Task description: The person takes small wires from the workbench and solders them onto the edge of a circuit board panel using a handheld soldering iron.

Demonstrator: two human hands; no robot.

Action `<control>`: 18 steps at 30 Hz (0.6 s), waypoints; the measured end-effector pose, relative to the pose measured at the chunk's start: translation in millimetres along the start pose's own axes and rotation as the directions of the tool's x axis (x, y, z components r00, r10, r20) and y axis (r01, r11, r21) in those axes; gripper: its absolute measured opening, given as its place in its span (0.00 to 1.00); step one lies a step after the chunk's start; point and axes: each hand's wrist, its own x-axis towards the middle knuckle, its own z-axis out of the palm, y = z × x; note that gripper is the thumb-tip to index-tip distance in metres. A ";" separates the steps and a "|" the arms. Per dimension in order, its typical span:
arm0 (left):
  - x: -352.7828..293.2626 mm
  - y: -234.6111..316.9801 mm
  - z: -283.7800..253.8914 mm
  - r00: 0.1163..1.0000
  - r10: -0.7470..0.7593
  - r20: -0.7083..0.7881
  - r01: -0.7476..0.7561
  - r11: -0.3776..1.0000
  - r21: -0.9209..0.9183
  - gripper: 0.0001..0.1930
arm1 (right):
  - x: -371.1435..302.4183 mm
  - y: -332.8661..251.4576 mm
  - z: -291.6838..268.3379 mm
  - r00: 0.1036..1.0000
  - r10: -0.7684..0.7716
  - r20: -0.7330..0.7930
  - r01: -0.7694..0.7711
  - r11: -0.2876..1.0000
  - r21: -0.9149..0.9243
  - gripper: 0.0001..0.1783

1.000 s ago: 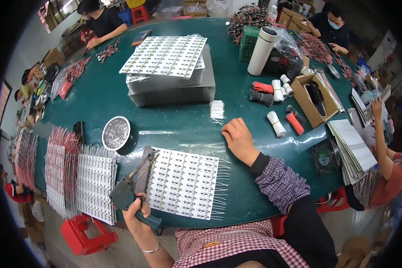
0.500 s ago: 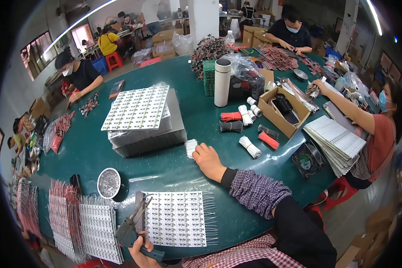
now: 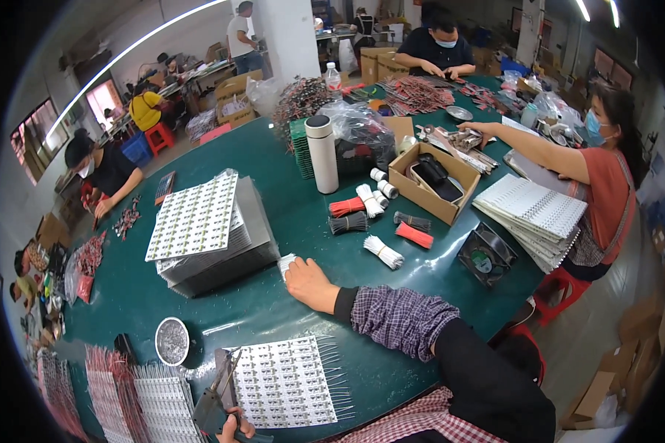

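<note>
At the lower edge, my left hand (image 3: 236, 426) is closed round the handle of a dark soldering gun (image 3: 211, 410), its thin metal tip pointing up beside a white circuit-board panel (image 3: 284, 384). Rows of small parts cover the panel, and thin pale wires stick out from its right side. My right arm reaches across the table. Its hand (image 3: 312, 286) is curled over a small pile of short white wires (image 3: 286, 266), fingers partly hidden from view. Just left of that pile stands a tall stack of board panels (image 3: 253, 235).
A metal bowl (image 3: 172, 341) stands near wired panels (image 3: 166, 399). Beyond my right arm lie tied wire bundles (image 3: 383, 252), a cardboard box (image 3: 440, 203), a white flask (image 3: 322, 155) and a black fan (image 3: 486, 255). Co-workers sit around the green table (image 3: 273, 166).
My view has shifted, so the table's things appear further left and the nearer ones lower. My right hand stays at the white wires; my left still holds the soldering gun.
</note>
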 end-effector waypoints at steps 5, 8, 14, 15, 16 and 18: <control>1.4 4.0 -0.5 0.991 -0.132 0.016 0.133 0.987 -0.091 0.11 | 9.8 -5.5 2.3 0.996 0.038 0.080 -0.034 0.998 -0.058 0.11; 3.4 5.8 -2.6 0.976 -0.213 0.037 0.216 0.967 -0.136 0.11 | 17.1 -1.0 6.2 0.973 0.003 0.230 -0.010 1.000 0.029 0.08; 9.0 10.7 -10.9 0.922 -0.379 0.081 0.387 0.896 -0.219 0.12 | 9.4 1.0 19.8 0.998 0.015 0.065 -0.022 0.993 0.114 0.07; 10.1 11.8 -12.6 0.910 -0.407 0.081 0.414 0.879 -0.234 0.12 | 7.5 0.5 18.1 0.999 0.018 -0.027 -0.015 0.994 0.110 0.06; 13.5 16.0 -15.0 0.904 -0.391 0.172 0.419 0.890 -0.180 0.13 | 5.5 3.6 16.7 1.000 -0.020 -0.006 0.021 0.985 0.171 0.06; 21.7 10.1 -28.0 0.896 -0.404 0.185 0.436 0.879 -0.194 0.11 | 2.5 -4.3 6.7 0.998 0.042 -0.053 -0.029 0.976 0.217 0.06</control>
